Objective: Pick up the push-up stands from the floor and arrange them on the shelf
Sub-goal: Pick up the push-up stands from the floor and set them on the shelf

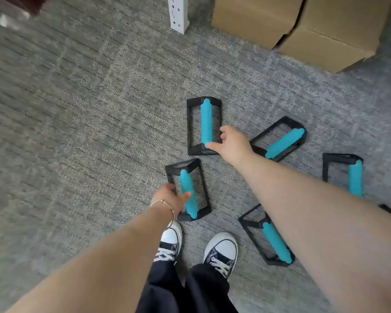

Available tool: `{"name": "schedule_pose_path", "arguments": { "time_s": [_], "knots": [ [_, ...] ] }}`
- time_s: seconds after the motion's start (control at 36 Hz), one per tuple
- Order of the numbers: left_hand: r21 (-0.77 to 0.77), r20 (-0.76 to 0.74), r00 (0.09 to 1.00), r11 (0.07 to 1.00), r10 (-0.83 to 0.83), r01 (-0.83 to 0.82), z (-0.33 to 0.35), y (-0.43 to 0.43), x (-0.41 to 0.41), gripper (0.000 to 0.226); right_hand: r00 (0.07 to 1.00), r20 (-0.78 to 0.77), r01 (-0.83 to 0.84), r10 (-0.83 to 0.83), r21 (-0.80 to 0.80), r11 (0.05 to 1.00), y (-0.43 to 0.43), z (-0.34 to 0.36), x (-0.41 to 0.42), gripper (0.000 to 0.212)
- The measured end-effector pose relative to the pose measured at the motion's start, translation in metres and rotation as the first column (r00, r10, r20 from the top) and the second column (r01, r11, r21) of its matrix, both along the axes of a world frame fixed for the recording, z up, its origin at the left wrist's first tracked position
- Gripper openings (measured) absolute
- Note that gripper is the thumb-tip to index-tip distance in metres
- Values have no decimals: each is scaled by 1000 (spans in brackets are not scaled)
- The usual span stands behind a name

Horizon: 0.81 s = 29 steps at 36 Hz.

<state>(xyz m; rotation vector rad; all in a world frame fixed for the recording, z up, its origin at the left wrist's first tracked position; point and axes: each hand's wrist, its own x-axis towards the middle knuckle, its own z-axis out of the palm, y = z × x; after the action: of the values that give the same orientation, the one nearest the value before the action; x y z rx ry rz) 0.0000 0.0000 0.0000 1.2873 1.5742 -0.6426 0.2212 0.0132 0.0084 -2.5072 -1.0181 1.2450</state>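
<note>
Several push-up stands with black frames and teal handles lie on the grey carpet. My left hand (pixel 171 196) is on the near-left stand (pixel 190 199): its fingers curl over the left rail and the thumb presses the teal handle. That stand rests on the floor. My right hand (pixel 231 143) reaches to the upper stand (pixel 204 123). Its thumb tip touches the handle's near end, its fingers are spread by the right rail, and it holds nothing. Other stands lie at the right (pixel 284 141), the far right (pixel 354 177) and by my right shoe (pixel 275 242). No shelf surface is in view.
Two cardboard boxes (pixel 303 26) stand at the top right. A white perforated post (pixel 178 14) rises from the carpet at the top centre. My shoes (pixel 221 247) are just below the stands. Open carpet (pixel 77 109) stretches to the left.
</note>
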Motion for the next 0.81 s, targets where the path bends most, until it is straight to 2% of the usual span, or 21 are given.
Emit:
{"name": "schedule_pose_path", "arguments": {
  "time_s": [0.19, 0.31, 0.5, 0.64, 0.81],
  "knots": [
    [-29, 84, 961, 965, 264, -262, -30, -20, 4, 62, 998, -16, 60, -60, 2, 998, 10, -37, -13, 72],
    [-19, 107, 949, 955, 296, -295, -40, -26, 6, 45, 996, 31, 85, -85, 11, 996, 14, -53, -17, 49],
    [-23, 169, 921, 936, 351, -352, -37, -30, 1, 36, 990, -30, 137, -136, 16, 990, 12, -53, -9, 30],
    [72, 180, 946, 956, 269, -286, 11, -8, -7, 36, 974, -93, 210, -205, 41, 977, -3, 2, -1, 33],
    [141, 208, 951, 955, 228, -260, 127, 37, -1, 35, 943, -140, 313, -302, 66, 947, -24, 130, 6, 25]
  ]
}}
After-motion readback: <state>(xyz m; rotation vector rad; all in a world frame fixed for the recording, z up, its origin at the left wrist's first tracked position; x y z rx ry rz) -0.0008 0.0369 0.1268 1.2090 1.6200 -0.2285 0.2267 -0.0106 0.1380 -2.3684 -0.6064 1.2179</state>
